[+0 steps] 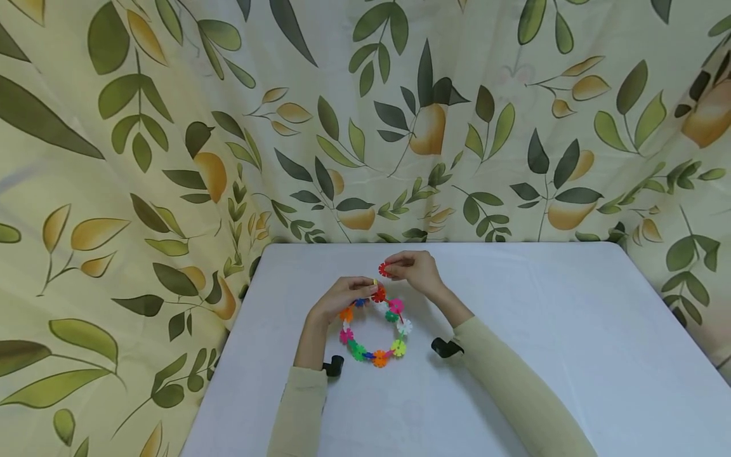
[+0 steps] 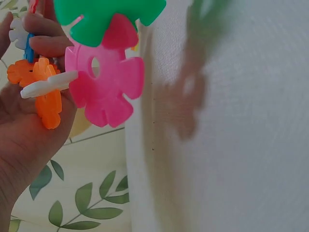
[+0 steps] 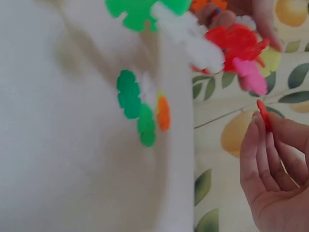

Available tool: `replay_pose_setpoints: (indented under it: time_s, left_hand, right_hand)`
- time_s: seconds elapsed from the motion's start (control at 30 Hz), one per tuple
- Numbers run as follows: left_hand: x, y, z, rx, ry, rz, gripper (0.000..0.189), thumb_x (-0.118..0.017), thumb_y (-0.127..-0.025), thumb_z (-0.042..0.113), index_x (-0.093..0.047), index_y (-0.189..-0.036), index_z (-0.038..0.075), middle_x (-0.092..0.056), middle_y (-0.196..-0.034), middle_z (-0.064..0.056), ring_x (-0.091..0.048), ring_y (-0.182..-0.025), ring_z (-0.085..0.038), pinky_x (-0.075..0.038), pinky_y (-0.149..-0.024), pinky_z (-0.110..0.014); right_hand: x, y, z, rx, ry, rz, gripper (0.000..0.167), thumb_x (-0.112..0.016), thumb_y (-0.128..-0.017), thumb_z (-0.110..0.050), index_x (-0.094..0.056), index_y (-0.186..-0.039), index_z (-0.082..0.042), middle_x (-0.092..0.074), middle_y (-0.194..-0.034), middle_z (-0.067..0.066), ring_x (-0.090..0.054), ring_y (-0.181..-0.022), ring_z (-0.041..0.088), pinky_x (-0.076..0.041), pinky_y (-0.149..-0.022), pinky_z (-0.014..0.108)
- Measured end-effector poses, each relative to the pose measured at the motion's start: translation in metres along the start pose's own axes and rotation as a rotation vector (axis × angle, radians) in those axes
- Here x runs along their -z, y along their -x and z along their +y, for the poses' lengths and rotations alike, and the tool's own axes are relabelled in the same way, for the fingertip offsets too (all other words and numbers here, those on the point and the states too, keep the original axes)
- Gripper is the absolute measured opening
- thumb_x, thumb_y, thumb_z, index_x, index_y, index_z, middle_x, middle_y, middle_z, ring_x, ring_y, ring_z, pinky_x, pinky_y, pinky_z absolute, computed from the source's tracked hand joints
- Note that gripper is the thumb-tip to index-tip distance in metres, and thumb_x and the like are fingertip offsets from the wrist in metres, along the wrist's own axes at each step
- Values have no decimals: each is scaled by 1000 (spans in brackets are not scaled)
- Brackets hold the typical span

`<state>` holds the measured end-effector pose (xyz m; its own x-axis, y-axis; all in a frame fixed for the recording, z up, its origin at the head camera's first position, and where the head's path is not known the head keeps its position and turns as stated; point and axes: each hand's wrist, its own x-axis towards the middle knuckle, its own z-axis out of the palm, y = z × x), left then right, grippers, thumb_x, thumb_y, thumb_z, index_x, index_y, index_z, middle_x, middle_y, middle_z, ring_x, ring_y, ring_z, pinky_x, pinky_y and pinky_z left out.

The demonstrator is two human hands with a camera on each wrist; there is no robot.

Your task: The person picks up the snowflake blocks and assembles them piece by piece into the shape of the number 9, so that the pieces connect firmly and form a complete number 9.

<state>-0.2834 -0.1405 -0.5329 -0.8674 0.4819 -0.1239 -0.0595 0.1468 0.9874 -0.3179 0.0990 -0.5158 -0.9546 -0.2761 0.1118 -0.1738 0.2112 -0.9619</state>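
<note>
A ring of linked, notched plastic flower discs (image 1: 379, 358), in orange, green, pink, white, yellow, blue and red, hangs over the table. My left hand (image 1: 345, 295) grips it at its far side, by a red disc (image 1: 379, 294). In the left wrist view a pink disc (image 2: 106, 82) and an orange disc (image 2: 48, 96) of the ring show close to the palm. My right hand (image 1: 419, 271) pinches a single red disc (image 3: 263, 115) between thumb and fingertips. That disc is apart from the ring, just beyond the red part of it. A yellow disc (image 3: 271, 60) shows by the left fingers.
A white-covered table (image 1: 514, 381) lies under both hands. Behind it and at the left hangs a curtain (image 1: 457, 127) printed with leaves and fruit. Black wrist cameras (image 1: 447, 347) stick out beside both wrists.
</note>
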Motion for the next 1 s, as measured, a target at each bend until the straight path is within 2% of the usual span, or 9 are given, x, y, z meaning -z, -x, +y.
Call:
replay_pose_setpoints:
  time_s: [0.2, 0.4, 0.5, 0.77, 0.87, 1.0]
  left_hand:
    - [-1, -1, 1, -3, 2, -6, 37, -70, -102, 33, -73, -127, 7, -74, -103, -3, -58, -102, -57, -53, -85, -44]
    - [-5, -4, 1, 3, -15, 6, 37, -71, -101, 34, -73, -125, 6, -72, -96, -2, -58, -102, -56, -53, -85, -42]
    - [-6, -5, 1, 11, -12, 4, 36, -70, -102, 34, -73, -125, 6, -72, -96, -2, -57, -101, -56, -52, -83, -41]
    - [-8, -4, 3, 28, -7, 16, 35, -71, -101, 33, -73, -123, 4, -72, -94, -2, -57, -99, -54, -51, -83, -41]
    - [-8, -4, 4, 30, -14, 12, 35, -70, -102, 33, -74, -122, 5, -71, -93, -2, -59, -97, -51, -51, -79, -39]
    - [-10, -2, 6, 22, -28, 7, 35, -70, -101, 32, -75, -123, 4, -71, -92, -1, -58, -99, -55, -50, -76, -38]
  right_hand:
    - [-1, 3, -14, 15, -28, -9, 15, -79, -94, -11, -79, -106, -3, -79, -98, 11, -78, -84, 27, -63, -75, 34]
    - [-2, 6, -21, 44, 3, -26, 14, -80, -93, -12, -80, -105, -4, -79, -95, 11, -77, -86, 36, -63, -76, 36]
    - [-2, 8, -22, 42, 21, -21, 14, -80, -93, -13, -81, -105, -5, -79, -94, 10, -77, -85, 35, -63, -77, 41]
    - [1, 13, -26, 52, 62, -19, 14, -80, -94, -14, -82, -106, -7, -79, -95, 8, -75, -88, 42, -62, -76, 38]
    - [0, 14, -27, 72, 95, -20, 14, -80, -94, -15, -82, -106, -9, -79, -93, 6, -75, -85, 39, -62, -75, 39]
    - [-1, 14, -27, 104, 124, -33, 12, -80, -94, -13, -83, -105, -9, -80, -92, 6, -76, -82, 36, -62, -74, 41]
